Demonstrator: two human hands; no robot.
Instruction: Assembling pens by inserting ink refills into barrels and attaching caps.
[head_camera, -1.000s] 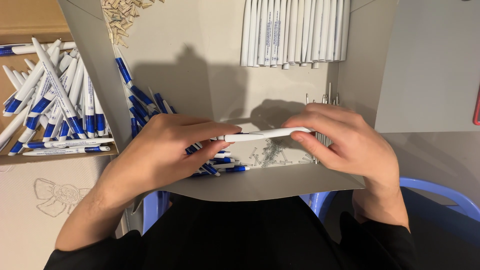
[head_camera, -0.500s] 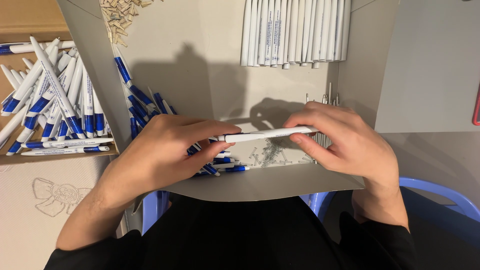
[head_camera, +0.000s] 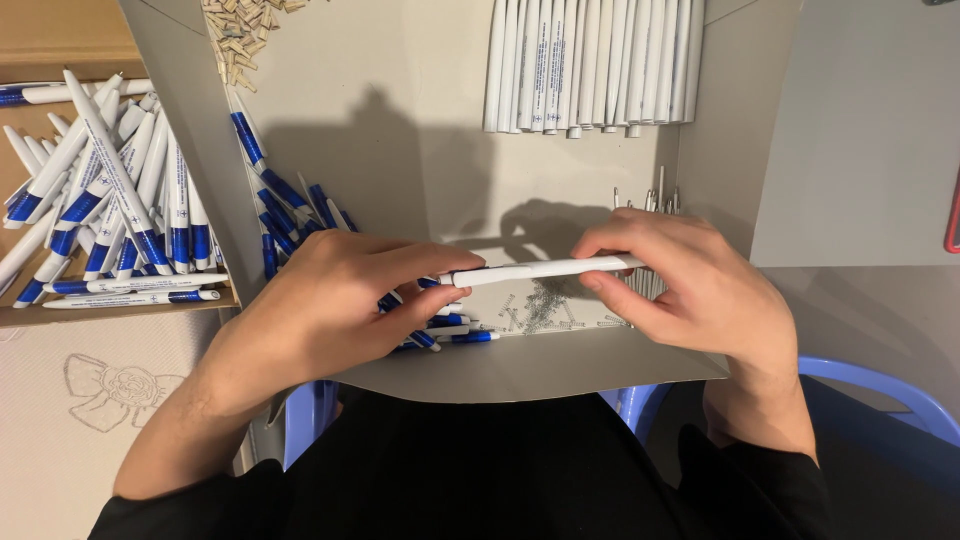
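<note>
A white pen barrel lies level between both hands over a grey cardboard tray on my lap. My left hand pinches its left end with thumb and forefinger. My right hand grips its right end. Under my left hand lies a heap of blue pen parts. Small metal springs are scattered just below the barrel. Thin refills stand behind my right hand.
A row of white barrels lies at the tray's far side, and small tan pieces sit at its far left corner. A cardboard box on the left holds several finished white and blue pens. A blue plastic chair shows at right.
</note>
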